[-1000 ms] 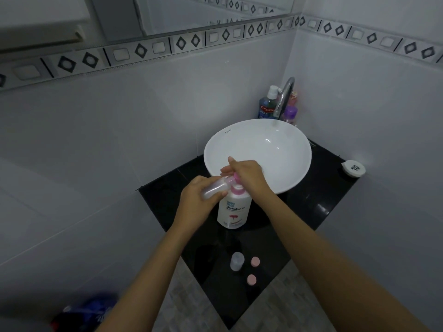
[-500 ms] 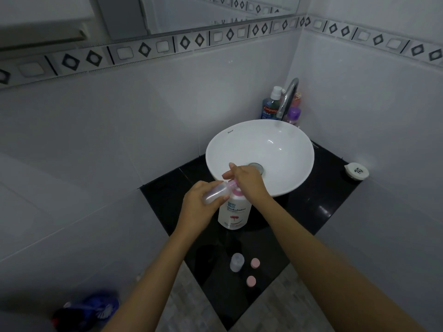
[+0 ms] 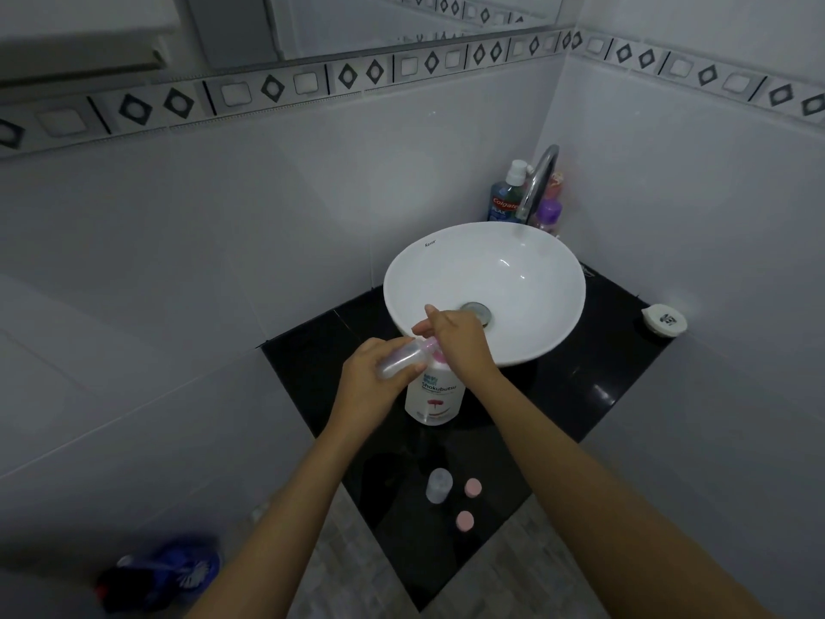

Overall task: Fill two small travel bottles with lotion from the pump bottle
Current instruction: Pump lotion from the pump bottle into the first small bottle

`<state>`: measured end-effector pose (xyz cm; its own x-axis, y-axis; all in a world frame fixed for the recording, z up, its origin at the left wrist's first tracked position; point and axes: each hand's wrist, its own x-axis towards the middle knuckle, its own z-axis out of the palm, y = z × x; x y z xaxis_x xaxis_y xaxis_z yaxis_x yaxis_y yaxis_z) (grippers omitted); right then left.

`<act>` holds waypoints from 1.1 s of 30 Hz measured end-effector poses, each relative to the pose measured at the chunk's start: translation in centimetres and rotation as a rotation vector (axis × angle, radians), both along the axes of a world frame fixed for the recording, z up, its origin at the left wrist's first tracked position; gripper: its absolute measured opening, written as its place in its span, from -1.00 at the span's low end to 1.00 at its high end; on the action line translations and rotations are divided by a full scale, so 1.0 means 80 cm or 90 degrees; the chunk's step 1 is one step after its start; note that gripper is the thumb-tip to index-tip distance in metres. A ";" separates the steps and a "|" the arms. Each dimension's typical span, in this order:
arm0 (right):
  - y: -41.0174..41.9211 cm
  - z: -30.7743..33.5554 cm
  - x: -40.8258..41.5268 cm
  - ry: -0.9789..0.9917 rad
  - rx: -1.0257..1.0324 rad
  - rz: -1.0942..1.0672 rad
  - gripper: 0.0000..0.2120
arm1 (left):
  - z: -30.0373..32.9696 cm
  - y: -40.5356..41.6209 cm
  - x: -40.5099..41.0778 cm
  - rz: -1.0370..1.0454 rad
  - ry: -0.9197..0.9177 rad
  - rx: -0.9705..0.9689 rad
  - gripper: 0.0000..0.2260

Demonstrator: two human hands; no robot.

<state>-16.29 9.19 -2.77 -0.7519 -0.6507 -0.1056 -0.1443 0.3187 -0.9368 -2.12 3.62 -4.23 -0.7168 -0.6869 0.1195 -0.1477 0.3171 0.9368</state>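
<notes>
Little has shifted since a moment ago: left hand point(image 3: 372, 386) still grips a clear travel bottle point(image 3: 402, 358) tilted against the pump bottle point(image 3: 434, 397) on the black counter point(image 3: 312, 364), right hand point(image 3: 460, 339) pressing closed over its pink pump, second travel bottle point(image 3: 439, 484) standing nearer the counter's front corner

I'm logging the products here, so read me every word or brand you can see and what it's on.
"Shokubutsu": pump bottle; the smaller print on it is too blurred to read.
"Colgate" and "Plax": blue mouthwash bottle.
"Kassa", uncertain: sink rim.
Dark mark on the small white dish: unreadable.
</notes>
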 end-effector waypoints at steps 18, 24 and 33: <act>0.001 0.006 -0.006 0.027 -0.031 -0.010 -0.65 | 0.008 -0.005 -0.003 -0.006 0.006 -0.016 -0.70; 0.002 0.001 -0.004 0.012 -0.061 -0.025 -0.58 | 0.008 -0.009 -0.006 -0.011 0.004 -0.008 -0.69; 0.004 0.003 -0.007 0.031 -0.062 -0.025 -0.64 | 0.012 -0.008 -0.005 -0.014 0.005 -0.006 -0.71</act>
